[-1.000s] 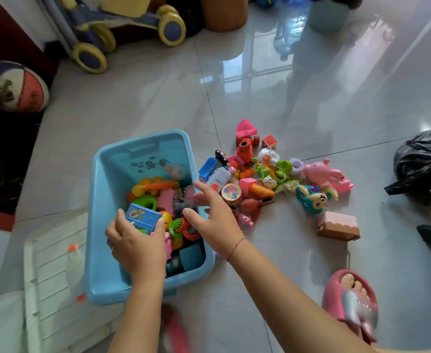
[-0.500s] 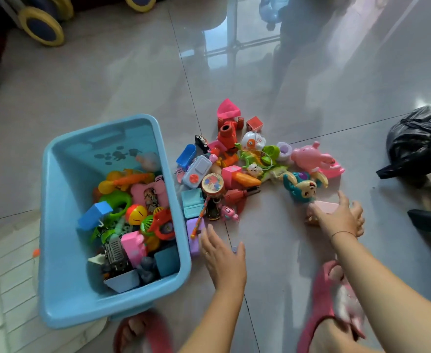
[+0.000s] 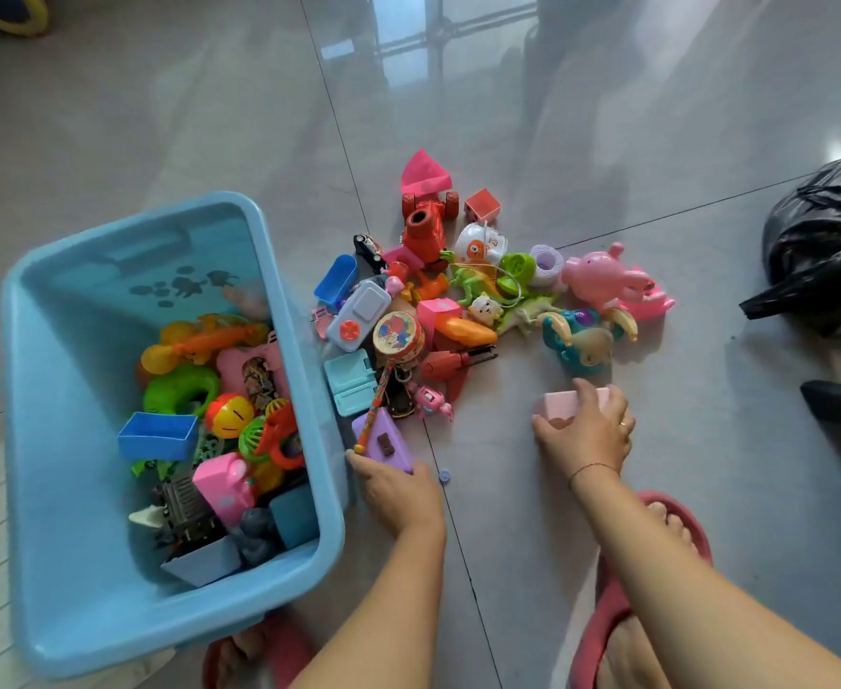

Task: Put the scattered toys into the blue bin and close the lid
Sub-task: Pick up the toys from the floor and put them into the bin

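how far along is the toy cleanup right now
Partly done: the blue bin already holds a layer of toys. In hand: the left hand is on a purple toy beside the bin, the right hand grips a pink block. Left: the toy pile on the floor, then the lid.

Blue bin (image 3: 35,440) open-topped, far half bare, near half filled with toys. Toy pile (image 3: 438,310) packed tight against bin's right wall. Bare tile floor (image 3: 508,539) between forearms and right of pile. Black bag (image 3: 826,241) blocks far right.
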The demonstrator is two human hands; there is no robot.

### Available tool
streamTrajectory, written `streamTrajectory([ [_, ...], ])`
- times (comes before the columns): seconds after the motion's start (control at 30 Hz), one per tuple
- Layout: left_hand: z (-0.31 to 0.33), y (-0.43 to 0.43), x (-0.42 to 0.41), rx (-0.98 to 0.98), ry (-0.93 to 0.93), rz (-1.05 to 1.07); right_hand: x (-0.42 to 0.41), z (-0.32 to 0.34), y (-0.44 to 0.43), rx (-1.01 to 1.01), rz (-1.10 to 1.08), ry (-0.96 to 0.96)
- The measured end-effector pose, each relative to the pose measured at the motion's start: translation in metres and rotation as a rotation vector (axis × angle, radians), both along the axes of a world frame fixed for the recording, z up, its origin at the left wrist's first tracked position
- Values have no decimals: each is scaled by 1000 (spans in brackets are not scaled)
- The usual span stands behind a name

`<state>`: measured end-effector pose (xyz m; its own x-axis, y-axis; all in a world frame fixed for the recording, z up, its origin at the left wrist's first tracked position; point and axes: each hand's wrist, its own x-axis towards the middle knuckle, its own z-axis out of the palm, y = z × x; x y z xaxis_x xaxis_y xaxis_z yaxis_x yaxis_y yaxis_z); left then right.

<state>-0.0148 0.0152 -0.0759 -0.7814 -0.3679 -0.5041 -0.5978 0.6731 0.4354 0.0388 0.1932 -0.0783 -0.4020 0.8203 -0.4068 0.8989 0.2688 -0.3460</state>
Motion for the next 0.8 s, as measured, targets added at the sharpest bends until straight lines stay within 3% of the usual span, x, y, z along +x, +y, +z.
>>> streamTrajectory([
  [0.27,70,0,22,198,106,-128,-22,54,-49,-67,-138,460],
  [0.47,161,-22,13,480,462,-57,-67,154,-76,-146,-66,809],
  [0.6,196,-75,-45,378,765,79,-118,195,-123,-274,172,931],
  [0.7,196,-120,-101,248,803,150,-164,203,-170,-356,339,916],
  [0.8,192,-149,-146,166,708,84,-206,204,-198,-381,432,845],
])
